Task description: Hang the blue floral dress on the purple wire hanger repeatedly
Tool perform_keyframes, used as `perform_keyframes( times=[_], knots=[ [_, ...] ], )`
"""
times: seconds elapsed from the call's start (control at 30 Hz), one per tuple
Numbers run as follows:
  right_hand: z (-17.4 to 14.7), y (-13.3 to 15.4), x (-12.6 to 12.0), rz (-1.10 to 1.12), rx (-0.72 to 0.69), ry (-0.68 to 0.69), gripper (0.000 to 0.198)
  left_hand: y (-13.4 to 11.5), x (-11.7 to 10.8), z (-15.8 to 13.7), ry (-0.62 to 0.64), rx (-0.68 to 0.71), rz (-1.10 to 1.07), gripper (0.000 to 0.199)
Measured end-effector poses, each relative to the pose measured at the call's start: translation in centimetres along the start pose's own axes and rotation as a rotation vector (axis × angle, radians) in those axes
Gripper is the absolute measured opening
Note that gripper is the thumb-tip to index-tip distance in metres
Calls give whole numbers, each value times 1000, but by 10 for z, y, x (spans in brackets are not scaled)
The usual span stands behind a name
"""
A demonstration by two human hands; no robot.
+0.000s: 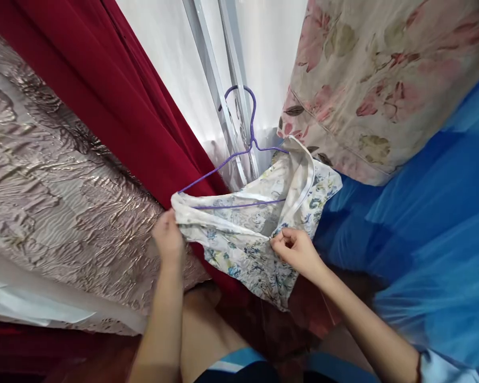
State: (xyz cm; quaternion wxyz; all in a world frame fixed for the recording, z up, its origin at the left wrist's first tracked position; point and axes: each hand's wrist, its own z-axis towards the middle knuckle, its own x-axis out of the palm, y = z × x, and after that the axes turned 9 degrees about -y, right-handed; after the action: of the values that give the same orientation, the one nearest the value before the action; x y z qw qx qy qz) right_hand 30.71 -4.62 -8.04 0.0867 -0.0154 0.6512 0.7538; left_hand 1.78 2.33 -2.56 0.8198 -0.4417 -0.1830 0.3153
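A white blouse with a blue and yellow flower print (239, 260) hangs on a purple hanger (252, 119), with the hanger's lower bar showing through the open neckline. My left hand (168, 236) pinches the garment's edge near the left shoulder, just below the hanger's left end. At the front of the neckline, my right hand (295, 250) grips the fabric edge between thumb and fingers. The hanger's hook rises in front of pale metal poles; whether it rests on them I cannot tell.
Metal poles (211, 69) stand behind the hanger before white cloth. Red fabric (143, 106) and pink textured fabric (83, 202) hang on the left. On the right are a floral cloth (367, 90) and blue tulle (423, 213). My legs show below.
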Motion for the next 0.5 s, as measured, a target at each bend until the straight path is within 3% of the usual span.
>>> perform_keyframes(
  times=[0.1, 0.23, 0.27, 0.3, 0.4, 0.5],
  knots=[
    [2, -10, 2, -59, 15, 50, 21, 18, 7, -53, 237, 42, 24, 9],
    [2, -13, 0, -280, -31, 123, 16, 3, 22, -97, 613, 100, 58, 11],
    [1, -10, -1, -318, -73, 129, 7, -7, 27, -101, 663, 129, 60, 13],
    [-1, -6, -2, -328, -133, 137, 12, -18, 31, -103, 691, 167, 52, 16],
    [-6, 13, -7, -199, -317, 253, 63, -55, 45, -102, 710, 319, 6, 17],
    [-8, 30, -14, 22, -259, 428, 66, -83, 58, -100, 753, 351, -35, 17]
  ],
)
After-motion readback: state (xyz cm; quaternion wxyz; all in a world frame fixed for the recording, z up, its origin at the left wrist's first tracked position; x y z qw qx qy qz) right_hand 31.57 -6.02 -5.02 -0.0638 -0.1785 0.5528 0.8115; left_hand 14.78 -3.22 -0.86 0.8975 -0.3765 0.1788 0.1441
